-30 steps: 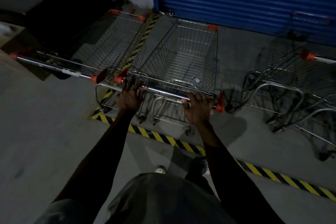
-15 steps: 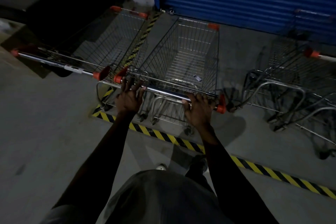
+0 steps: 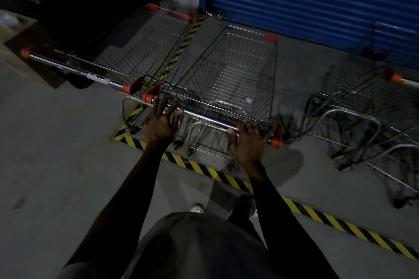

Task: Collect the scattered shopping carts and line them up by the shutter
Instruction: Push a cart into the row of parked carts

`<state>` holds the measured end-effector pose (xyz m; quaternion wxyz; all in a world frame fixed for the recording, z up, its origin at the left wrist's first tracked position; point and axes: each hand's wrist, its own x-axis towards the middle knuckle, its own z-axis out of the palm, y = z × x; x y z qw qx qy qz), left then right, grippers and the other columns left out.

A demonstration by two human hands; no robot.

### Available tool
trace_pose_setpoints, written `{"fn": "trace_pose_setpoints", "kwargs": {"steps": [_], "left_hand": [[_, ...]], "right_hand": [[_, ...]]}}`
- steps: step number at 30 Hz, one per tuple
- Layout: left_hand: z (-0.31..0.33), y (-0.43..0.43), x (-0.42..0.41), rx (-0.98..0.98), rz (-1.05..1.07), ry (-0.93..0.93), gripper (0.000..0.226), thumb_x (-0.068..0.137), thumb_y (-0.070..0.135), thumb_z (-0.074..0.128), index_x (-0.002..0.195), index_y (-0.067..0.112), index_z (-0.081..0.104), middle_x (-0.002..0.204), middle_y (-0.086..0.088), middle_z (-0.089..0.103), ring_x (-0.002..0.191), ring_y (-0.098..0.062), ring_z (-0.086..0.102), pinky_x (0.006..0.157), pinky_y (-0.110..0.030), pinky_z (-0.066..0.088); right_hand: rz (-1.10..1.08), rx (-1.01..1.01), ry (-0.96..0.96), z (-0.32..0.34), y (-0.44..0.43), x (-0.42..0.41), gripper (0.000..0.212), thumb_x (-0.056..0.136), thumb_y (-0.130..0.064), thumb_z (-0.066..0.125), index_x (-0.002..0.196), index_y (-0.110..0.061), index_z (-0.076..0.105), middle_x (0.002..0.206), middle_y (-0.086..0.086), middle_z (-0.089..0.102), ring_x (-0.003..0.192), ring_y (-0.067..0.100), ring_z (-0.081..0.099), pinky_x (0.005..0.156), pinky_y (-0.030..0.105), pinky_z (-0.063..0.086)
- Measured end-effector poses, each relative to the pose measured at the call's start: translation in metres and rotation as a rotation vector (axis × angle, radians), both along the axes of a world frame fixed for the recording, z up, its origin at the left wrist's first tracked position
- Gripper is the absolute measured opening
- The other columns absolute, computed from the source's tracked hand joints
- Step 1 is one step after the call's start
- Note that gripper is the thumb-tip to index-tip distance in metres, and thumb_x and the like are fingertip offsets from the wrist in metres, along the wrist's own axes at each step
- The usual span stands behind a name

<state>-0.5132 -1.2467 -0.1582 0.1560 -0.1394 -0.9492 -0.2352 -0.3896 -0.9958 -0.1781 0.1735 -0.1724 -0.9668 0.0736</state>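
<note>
In the head view, the person is standing behind the middle cart [image 3: 238, 70], both arms reaching out to its handle [image 3: 204, 117]. The left hand [image 3: 161, 124] is lying over the handle's left end with its fingers spread and fairly straight. The right hand [image 3: 248, 142] is curling its fingers over the right end, thumb on the bar, gripping it.

This cart is pointing nose-first at the blue shutter [image 3: 317, 2], its front near the shutter but apart from it, and its wheels are sitting beyond the striped line [image 3: 226, 179] on the floor. The left cart [image 3: 145, 47] is standing just beside it, facing the same way, the two handle ends nearly meeting.

Judging from this, two carts are already forming a row, and the one in hand is nearly parked; it may only be needing a last nudge to square it up. The right cart [image 3: 362, 93] is sitting well apart and seems to be turned at a different angle, so it is probably awaiting its turn. Whether other carts are waiting elsewhere cannot be told.
</note>
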Motion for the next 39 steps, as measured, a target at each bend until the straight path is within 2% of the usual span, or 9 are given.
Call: {"fn": "trace_pose_setpoints", "kwargs": {"steps": [6,9,17,30,32,34,35,37,39], "left_hand": [[0.0,-0.002,0.001,0.005,-0.002,0.017,0.035,0.104,0.045,0.054,0.134,0.029,0.065,0.154,-0.005,0.05,0.153,-0.028,0.029,0.096,-0.048,0.05],[0.001,-0.001,0.0,0.036,-0.012,-0.015,0.035,0.104,0.047,0.053,0.132,0.031,0.066,0.156,-0.005,0.048,0.154,-0.028,0.027,0.095,-0.046,0.051],[0.001,-0.003,-0.013,-0.017,-0.006,-0.109,0.05,0.103,0.057,0.037,0.14,0.034,0.06,0.162,-0.002,0.04,0.156,-0.024,0.018,0.104,-0.045,0.047],[-0.004,-0.008,-0.014,-0.048,0.009,0.008,0.037,0.105,0.05,0.048,0.137,0.037,0.062,0.156,-0.003,0.047,0.153,-0.023,0.028,0.103,-0.044,0.046],[-0.002,-0.007,-0.013,0.106,-0.027,0.07,0.033,0.105,0.043,0.051,0.127,0.028,0.07,0.144,-0.006,0.058,0.143,-0.024,0.044,0.1,-0.038,0.046],[-0.006,-0.009,-0.015,0.447,0.07,0.068,0.029,0.105,0.034,0.054,0.105,0.016,0.077,0.115,-0.01,0.071,0.108,-0.021,0.062,0.084,-0.034,0.05],[-0.006,-0.01,-0.016,0.662,0.206,0.008,0.028,0.103,0.032,0.055,0.093,0.016,0.076,0.098,-0.011,0.072,0.09,-0.02,0.063,0.077,-0.035,0.05],[0.003,-0.021,-0.025,1.164,0.457,-0.303,0.026,0.101,0.035,0.052,0.085,0.024,0.069,0.081,-0.007,0.068,0.072,-0.023,0.061,0.076,-0.04,0.054],[0.009,-0.036,-0.036,1.65,0.506,-0.785,0.019,0.097,0.032,0.046,0.087,0.021,0.059,0.076,-0.002,0.061,0.069,-0.02,0.056,0.074,-0.033,0.051]], "right_hand": [[-0.009,0.055,0.008,0.0,-0.002,0.001,0.052,0.106,-0.055,0.028,0.122,-0.025,0.067,0.115,0.007,0.067,0.111,0.035,0.058,0.098,0.049,0.031],[-0.016,0.093,0.037,0.002,-0.003,0.0,0.048,0.104,-0.052,0.033,0.118,-0.023,0.069,0.112,0.008,0.067,0.107,0.035,0.06,0.095,0.047,0.031],[-0.028,0.139,0.059,0.005,-0.004,-0.007,0.045,0.102,-0.05,0.038,0.111,-0.021,0.07,0.104,0.008,0.068,0.1,0.035,0.062,0.092,0.044,0.029],[-0.008,0.106,0.041,0.002,-0.005,-0.007,0.044,0.102,-0.051,0.042,0.12,-0.022,0.07,0.118,0.009,0.07,0.108,0.037,0.062,0.096,0.047,0.029],[-0.007,0.103,0.05,0.002,-0.005,-0.006,0.044,0.102,-0.051,0.043,0.12,-0.022,0.07,0.117,0.01,0.07,0.108,0.037,0.062,0.095,0.048,0.03],[-0.006,0.106,0.071,0.003,-0.006,-0.006,0.043,0.102,-0.05,0.043,0.118,-0.021,0.071,0.115,0.01,0.071,0.106,0.037,0.063,0.095,0.047,0.03],[-0.006,0.112,0.086,0.005,-0.006,-0.006,0.043,0.102,-0.049,0.044,0.117,-0.02,0.072,0.113,0.01,0.071,0.105,0.037,0.064,0.095,0.047,0.03],[-0.007,0.109,0.118,0.006,-0.006,-0.007,0.038,0.1,-0.047,0.051,0.115,-0.02,0.072,0.109,0.01,0.072,0.104,0.037,0.064,0.094,0.047,0.03],[-0.001,0.073,0.14,0.005,-0.005,-0.006,0.034,0.097,-0.046,0.056,0.114,-0.021,0.073,0.108,0.008,0.072,0.104,0.035,0.063,0.095,0.047,0.032]]}}
